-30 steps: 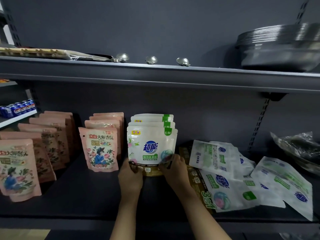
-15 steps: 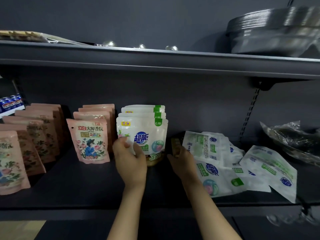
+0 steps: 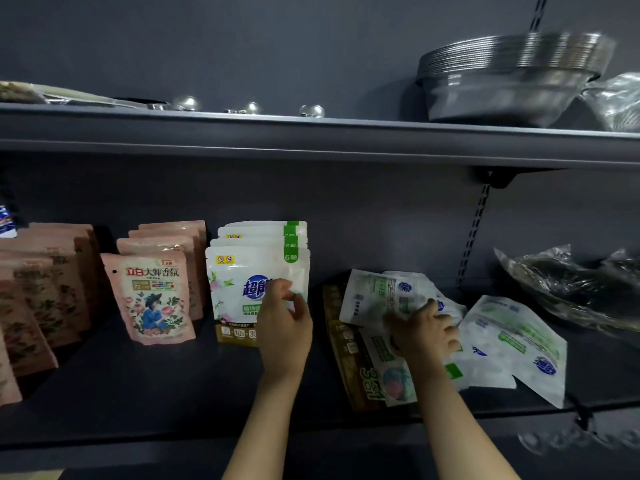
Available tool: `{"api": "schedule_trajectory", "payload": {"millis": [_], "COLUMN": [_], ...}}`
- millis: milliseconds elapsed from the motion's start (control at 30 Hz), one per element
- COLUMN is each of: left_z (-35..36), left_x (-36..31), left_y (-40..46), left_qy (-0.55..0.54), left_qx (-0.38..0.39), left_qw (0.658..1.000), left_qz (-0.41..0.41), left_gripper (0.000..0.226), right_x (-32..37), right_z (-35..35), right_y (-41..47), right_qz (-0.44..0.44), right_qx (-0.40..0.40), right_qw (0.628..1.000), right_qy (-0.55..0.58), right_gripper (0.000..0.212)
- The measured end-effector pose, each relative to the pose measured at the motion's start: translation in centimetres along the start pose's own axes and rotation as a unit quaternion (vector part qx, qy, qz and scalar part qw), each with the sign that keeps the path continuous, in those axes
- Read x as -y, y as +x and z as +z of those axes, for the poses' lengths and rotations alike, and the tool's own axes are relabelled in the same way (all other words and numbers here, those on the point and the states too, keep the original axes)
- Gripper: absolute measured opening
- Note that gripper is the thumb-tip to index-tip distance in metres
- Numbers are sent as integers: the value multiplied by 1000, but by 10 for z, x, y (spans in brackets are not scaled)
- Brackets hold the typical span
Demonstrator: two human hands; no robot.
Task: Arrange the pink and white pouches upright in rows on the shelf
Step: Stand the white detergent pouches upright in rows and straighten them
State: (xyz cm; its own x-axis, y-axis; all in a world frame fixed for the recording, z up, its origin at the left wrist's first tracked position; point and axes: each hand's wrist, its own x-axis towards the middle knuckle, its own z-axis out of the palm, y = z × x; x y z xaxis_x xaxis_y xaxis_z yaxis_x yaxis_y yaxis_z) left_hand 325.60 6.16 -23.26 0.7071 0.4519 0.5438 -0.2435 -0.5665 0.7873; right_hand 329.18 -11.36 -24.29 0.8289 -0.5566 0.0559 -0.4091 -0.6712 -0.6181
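Observation:
Rows of pink pouches (image 3: 154,297) stand upright on the left of the dark shelf (image 3: 166,382). Beside them stands a row of white pouches (image 3: 242,271). My left hand (image 3: 284,323) is in front of the front white pouch, fingers loosely curled, touching its face near the right edge. To the right, several white pouches lie flat in a loose pile (image 3: 512,344). My right hand (image 3: 424,332) reaches into that pile and its fingers curl over the top loose white pouch (image 3: 372,296).
A crumpled clear plastic bag (image 3: 568,282) lies at the shelf's far right. The upper shelf (image 3: 311,133) carries stacked metal bowls (image 3: 509,81) and small round metal knobs (image 3: 311,110). A slotted upright rail (image 3: 474,237) runs down the back wall.
My right hand has moved right from beside the standing white row into the flat pile and taken hold of a pouch. My left hand slid toward the front pouch's right side.

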Motion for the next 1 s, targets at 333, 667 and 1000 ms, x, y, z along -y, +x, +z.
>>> {"api": "schedule_trajectory", "payload": {"millis": [333,667,1000], "left_z": [10,12,6], "left_x": [-9,-15,-26], "left_y": [-8,-19,-16], "left_qy": [0,24,-32], "left_qx": [104,197,218], "left_qw": [994,976,974], "left_qz": [35,85,57], "left_gripper": [26,31,30], "right_x": [-7,18,25], "right_z": [-18,-17,-36], "right_y": [26,18,30], "right_qz": [38,90,-65], "right_qx": [92,100,141], "right_qw": [995,991,950], "right_qy": [23,6,272], "right_gripper": [98,99,48]}}
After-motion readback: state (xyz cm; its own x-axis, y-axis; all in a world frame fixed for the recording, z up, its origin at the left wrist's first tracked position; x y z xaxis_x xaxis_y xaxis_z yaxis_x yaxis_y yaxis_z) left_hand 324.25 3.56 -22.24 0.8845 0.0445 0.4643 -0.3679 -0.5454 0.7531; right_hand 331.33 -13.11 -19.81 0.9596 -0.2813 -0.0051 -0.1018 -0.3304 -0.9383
